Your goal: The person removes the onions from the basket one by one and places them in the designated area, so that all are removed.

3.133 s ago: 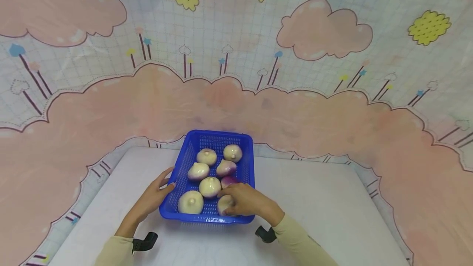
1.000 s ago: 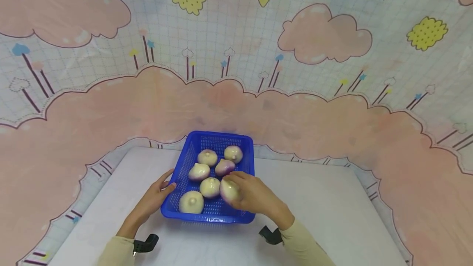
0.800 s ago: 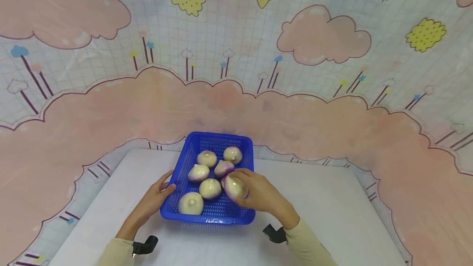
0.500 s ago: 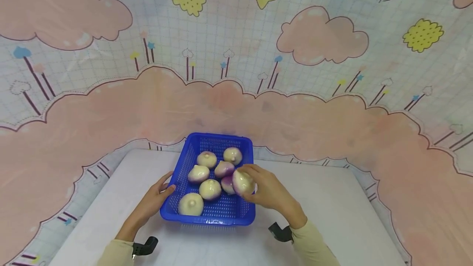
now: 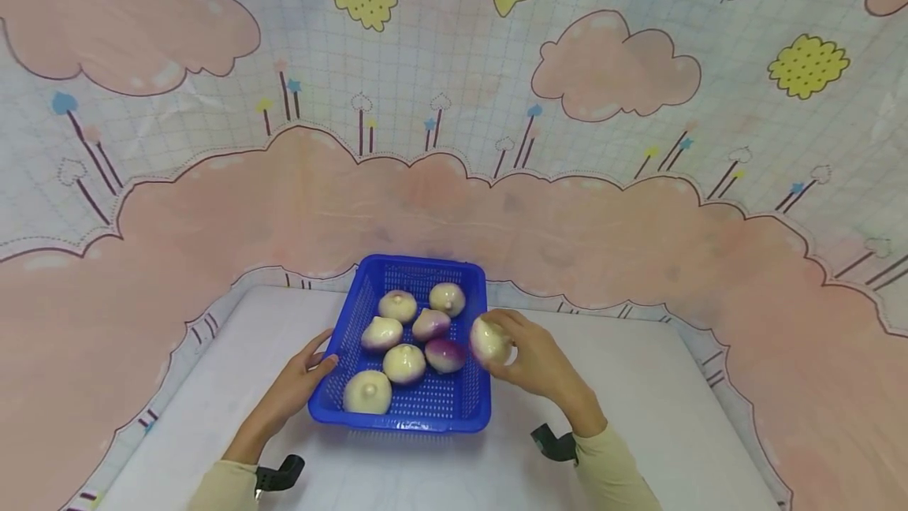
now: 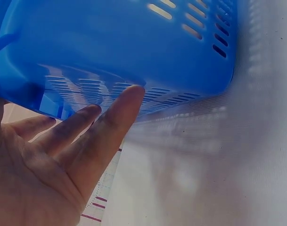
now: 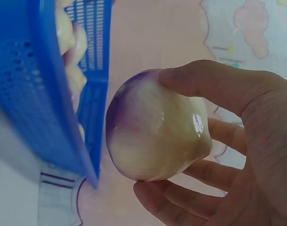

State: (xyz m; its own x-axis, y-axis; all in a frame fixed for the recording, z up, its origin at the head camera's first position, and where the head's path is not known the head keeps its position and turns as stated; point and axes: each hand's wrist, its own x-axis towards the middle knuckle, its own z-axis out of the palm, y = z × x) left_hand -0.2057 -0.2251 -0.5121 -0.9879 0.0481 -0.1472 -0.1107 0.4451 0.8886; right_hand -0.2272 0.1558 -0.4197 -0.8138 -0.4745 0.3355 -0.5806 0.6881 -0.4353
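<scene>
Right hand (image 5: pixel 537 357), thumb and fingers around a purple-white bulb (image 5: pixel 489 340), had just carried it right of the blue basket (image 5: pixel 407 422), leaving seven bulbs (image 5: pixel 404 364) inside; left hand (image 5: pixel 298 377), fingers spread, touched its left wall

From the near right corner of the blue basket (image 5: pixel 418 422), a pale onion (image 5: pixel 490 341) is now raised to the right rim by the right hand (image 5: pixel 537 361); a purple onion (image 5: pixel 445 356), earlier partly hidden, is uncovered.
</scene>
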